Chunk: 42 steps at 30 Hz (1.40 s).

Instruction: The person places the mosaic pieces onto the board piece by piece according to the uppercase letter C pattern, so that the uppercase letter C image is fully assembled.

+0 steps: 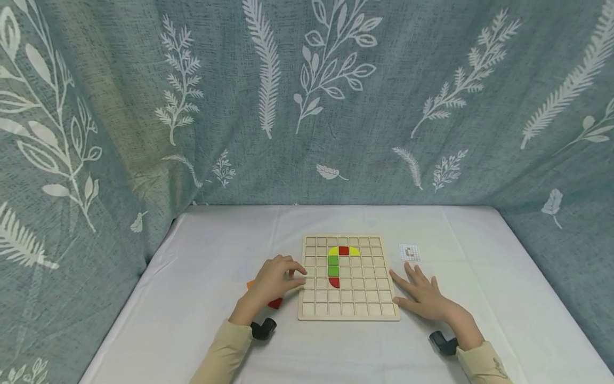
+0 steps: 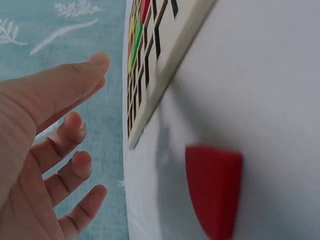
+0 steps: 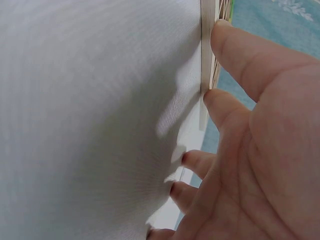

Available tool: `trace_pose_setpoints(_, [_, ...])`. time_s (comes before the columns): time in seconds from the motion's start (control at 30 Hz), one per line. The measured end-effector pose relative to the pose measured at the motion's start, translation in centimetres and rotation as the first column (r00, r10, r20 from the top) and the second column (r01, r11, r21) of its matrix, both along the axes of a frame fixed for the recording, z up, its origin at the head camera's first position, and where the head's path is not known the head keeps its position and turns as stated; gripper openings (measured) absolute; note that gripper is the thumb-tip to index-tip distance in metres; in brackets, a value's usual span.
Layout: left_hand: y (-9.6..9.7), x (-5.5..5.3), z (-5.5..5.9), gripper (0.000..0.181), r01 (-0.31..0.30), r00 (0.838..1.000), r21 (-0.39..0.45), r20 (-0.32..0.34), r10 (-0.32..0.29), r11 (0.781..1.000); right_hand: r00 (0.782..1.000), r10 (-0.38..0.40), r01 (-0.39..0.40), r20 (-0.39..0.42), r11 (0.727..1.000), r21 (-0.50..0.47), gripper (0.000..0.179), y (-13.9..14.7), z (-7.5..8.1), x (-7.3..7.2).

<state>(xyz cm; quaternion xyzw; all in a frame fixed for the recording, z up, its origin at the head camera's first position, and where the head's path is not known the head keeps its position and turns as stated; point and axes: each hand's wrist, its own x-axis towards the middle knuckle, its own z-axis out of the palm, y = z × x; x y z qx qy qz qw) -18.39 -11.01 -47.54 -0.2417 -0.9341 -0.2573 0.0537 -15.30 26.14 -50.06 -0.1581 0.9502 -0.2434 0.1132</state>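
Note:
A wooden grid board (image 1: 366,296) lies on the table. Set in its cells are a red square (image 1: 344,250) between two yellow quarter-round pieces (image 1: 354,251), two green squares (image 1: 333,265) and a red quarter-round piece (image 1: 334,283). At the board's left edge is my left hand (image 1: 273,280), thumb and forefinger apart and no piece visible between them. Partly hidden below that hand are a red piece (image 1: 275,303) and an orange piece (image 1: 250,285); the left wrist view shows the red piece (image 2: 215,187) up close. My right hand (image 1: 424,296), fingers spread, touches the board's right edge.
A small printed card (image 1: 410,252) with a coloured grid pattern lies just beyond the right hand. White cloth (image 1: 230,229) covers the table. A patterned blue-green curtain (image 1: 288,160) hangs behind and at the sides.

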Motion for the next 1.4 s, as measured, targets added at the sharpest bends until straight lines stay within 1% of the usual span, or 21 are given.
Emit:
trace_pose_setpoints(0.2, [-1.3,0.5,0.1,0.014,-0.084,0.995,0.008,0.053,0.083,0.996,1.000,-0.004,0.004,0.003,1.000,-0.003,0.066,-0.1,0.0,0.1])
trace_pose_setpoints(0.37, [-2.6,0.8,-0.3,0.014,-0.127,0.990,-0.002,0.055,0.126,0.992,1.000,0.000,0.000,0.001,1.000,-0.001,0.066,-0.1,0.1,0.1])
trace_pose_setpoints(0.5, [-3.7,1.1,-0.5,0.015,-0.149,0.987,-0.012,0.054,0.149,0.989,1.000,0.002,-0.002,-0.006,1.000,0.000,0.065,-0.1,0.1,0.1])
trace_pose_setpoints(0.6, [-4.4,1.3,-0.6,0.016,-0.165,0.985,-0.001,0.046,0.165,0.986,1.000,0.001,-0.001,-0.012,1.000,0.003,0.065,-0.2,0.2,0.2])
trace_pose_setpoints(0.7, [-5.2,1.6,-0.7,0.016,-0.180,0.984,0.025,0.017,0.179,0.983,1.000,-0.001,0.001,-0.015,1.000,0.003,0.064,-0.2,0.2,0.2])
trace_pose_setpoints(0.8, [-6.0,1.8,-0.8,0.017,-0.185,0.982,0.054,-0.026,0.187,0.981,1.000,-0.002,0.002,-0.020,1.000,0.006,0.064,-0.2,0.2,0.2])
trace_pose_setpoints(0.93, [-7.0,2.1,-0.7,0.018,-0.199,0.978,0.055,-0.044,0.202,0.978,1.000,-0.003,0.003,-0.027,1.000,0.010,0.064,-0.2,0.1,0.2])
trace_pose_setpoints(0.97, [-7.2,2.1,-0.7,0.018,-0.207,0.977,0.052,-0.035,0.209,0.977,1.000,-0.004,0.004,-0.026,1.000,0.011,0.064,-0.2,0.1,0.2])
trace_pose_setpoints(1.2, [-8.6,2.3,-0.7,0.020,-0.249,0.968,0.017,-0.025,0.249,0.968,1.000,-0.004,0.004,-0.021,1.000,0.009,0.064,-0.1,0.0,0.1])
trace_pose_setpoints(1.4, [-9.4,2.4,-0.9,0.026,-0.262,0.965,-0.020,0.021,0.262,0.965,1.000,-0.001,0.001,-0.020,1.000,0.000,0.064,-0.1,0.0,0.1])
